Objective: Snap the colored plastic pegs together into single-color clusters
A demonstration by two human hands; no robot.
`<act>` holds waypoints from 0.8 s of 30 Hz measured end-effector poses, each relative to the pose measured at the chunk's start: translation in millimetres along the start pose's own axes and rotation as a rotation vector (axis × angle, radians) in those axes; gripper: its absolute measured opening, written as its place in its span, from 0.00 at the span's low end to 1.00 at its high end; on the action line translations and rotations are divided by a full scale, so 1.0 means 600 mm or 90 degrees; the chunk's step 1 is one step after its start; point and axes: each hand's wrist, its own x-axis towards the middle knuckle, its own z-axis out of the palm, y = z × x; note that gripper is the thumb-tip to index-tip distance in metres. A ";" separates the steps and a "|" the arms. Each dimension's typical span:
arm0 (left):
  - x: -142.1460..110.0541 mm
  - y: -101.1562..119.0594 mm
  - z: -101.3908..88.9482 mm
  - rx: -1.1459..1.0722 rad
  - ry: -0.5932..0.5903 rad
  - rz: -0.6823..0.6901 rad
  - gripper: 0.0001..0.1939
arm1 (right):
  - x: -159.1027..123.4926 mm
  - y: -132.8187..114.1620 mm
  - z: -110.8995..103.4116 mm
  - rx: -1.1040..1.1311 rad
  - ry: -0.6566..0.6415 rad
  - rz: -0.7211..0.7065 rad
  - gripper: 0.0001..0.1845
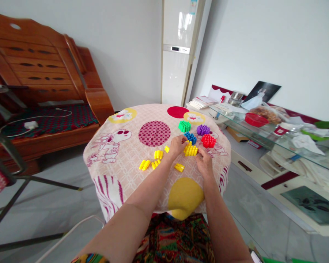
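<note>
A cluster of yellow plastic building pieces (191,151) stands upright on the cloth-covered table between my two hands. At its upper left edge my left hand (178,145) is closed, thumb and fingers pinching a small yellow piece mostly hidden by them. On the right side, my right hand (204,160) has its fingers curled against the cluster. Just behind are a blue cluster (190,137), a green cluster (184,126), a purple cluster (203,129) and a red cluster (208,141). Loose yellow pieces (144,165) lie in small groups left of my left arm, and another yellow pair (179,167) lies between my forearms.
The round table wears a patterned tablecloth (150,168). A wooden bench (44,80) is at the left, with a folding chair (5,164) nearer. On the right, a glass-topped cabinet (285,140) carries a red bowl (256,119), papers and a photo.
</note>
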 end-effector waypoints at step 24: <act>-0.048 -0.002 -0.093 0.107 0.065 -0.001 0.15 | 0.003 0.018 0.000 0.033 -0.004 0.033 0.27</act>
